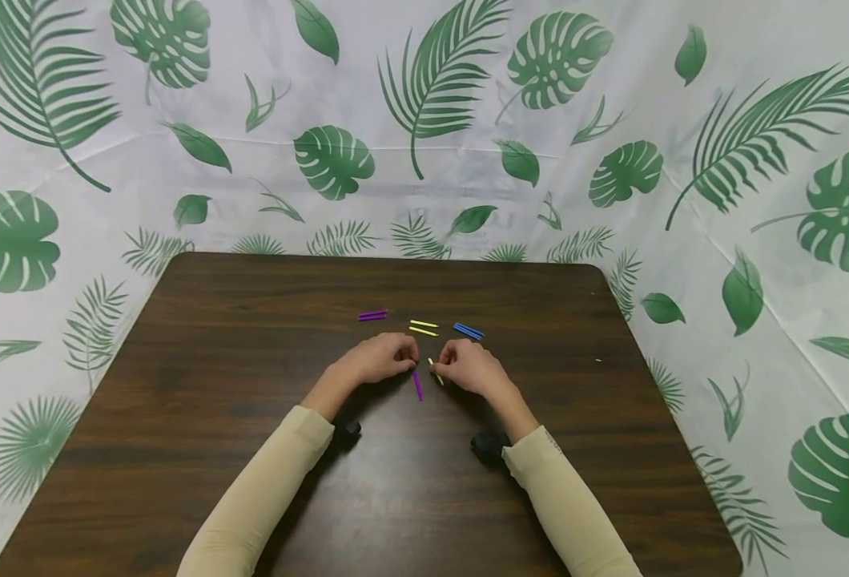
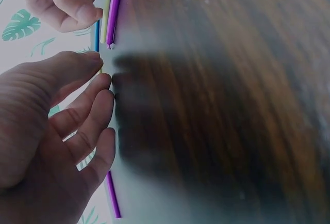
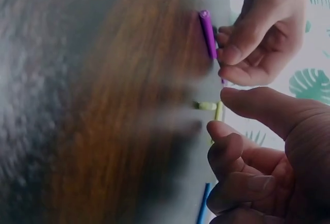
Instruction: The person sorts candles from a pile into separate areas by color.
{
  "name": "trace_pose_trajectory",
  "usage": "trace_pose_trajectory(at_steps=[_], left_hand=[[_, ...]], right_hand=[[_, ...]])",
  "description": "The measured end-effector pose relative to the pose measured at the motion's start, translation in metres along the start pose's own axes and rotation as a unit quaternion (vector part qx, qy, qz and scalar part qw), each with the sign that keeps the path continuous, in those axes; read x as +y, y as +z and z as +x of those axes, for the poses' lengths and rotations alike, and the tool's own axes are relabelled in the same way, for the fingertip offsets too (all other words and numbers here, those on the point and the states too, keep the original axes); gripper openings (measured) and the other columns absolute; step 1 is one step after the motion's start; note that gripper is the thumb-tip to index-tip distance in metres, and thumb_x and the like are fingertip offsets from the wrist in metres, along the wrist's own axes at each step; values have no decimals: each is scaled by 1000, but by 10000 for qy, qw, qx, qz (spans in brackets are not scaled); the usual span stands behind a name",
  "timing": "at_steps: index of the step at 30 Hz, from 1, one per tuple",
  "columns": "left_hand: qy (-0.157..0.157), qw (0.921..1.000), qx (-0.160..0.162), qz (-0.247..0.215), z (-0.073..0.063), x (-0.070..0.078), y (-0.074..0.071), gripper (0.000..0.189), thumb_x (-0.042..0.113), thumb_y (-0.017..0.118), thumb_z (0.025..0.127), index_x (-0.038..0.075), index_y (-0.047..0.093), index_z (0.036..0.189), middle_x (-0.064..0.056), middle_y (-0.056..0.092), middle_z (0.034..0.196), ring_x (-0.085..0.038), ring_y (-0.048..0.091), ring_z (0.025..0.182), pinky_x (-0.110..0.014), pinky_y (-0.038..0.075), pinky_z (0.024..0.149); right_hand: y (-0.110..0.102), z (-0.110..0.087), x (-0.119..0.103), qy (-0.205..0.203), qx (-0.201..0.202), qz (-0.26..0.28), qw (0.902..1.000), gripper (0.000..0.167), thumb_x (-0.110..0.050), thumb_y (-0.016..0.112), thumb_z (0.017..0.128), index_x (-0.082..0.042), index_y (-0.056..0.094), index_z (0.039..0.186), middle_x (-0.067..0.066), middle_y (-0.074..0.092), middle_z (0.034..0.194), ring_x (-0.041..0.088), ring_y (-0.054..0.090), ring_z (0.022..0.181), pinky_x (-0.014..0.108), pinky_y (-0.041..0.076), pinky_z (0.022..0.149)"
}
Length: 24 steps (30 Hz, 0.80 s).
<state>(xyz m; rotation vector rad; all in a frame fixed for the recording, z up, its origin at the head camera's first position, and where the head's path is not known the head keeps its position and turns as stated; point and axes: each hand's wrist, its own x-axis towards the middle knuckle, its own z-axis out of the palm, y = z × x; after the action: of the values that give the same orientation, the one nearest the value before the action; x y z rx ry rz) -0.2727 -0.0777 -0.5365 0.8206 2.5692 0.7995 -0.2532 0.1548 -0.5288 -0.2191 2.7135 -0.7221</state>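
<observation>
Both hands are close together over the middle of the table. At the left hand's (image 1: 384,357) fingertips is the far end of a thin purple stick (image 1: 418,387). Its thumb and index finger stand slightly apart in the left wrist view. My right hand (image 1: 471,366) touches a thin yellow stick (image 1: 437,375) with its fingertips. A gap shows between that thumb and index finger in the right wrist view, with the yellow stick (image 3: 207,106) at it. The purple stick (image 3: 207,34) lies on the table beside the left fingers. The two sticks are nearly parallel, a little apart.
Farther back lie two purple sticks (image 1: 372,316) at left, two yellow sticks (image 1: 424,328) in the centre and some blue sticks (image 1: 468,331) at right. A tiny yellowish bit (image 1: 598,361) lies far right on the dark wooden table (image 1: 251,336). Leaf-print cloth (image 1: 460,144) surrounds it.
</observation>
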Motion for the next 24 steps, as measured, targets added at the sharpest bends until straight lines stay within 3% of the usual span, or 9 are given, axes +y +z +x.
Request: trace_pose_trajectory(at_steps=[13,24], left_hand=[[98,9999,-30,47,-7,0,1,19,19,71,105,16,72,124,-1,69,114,-17,67,103,-42,56,93],[287,9994,90,169,-12,-1,5,19,16,73,103,17,74,122,-1,67,112,-18,66,100,-41,56,91]], right_hand=[[5,2,-2,8,49,-121,9999,18,-33,77,98,-19,71,89,-1,68,79,19,61,68,35,46,61],[9,4,-5,91,82,-216,9997,12,-29,77,97,-20,72,91,-2,69,83,20,63,72,37,47,64]])
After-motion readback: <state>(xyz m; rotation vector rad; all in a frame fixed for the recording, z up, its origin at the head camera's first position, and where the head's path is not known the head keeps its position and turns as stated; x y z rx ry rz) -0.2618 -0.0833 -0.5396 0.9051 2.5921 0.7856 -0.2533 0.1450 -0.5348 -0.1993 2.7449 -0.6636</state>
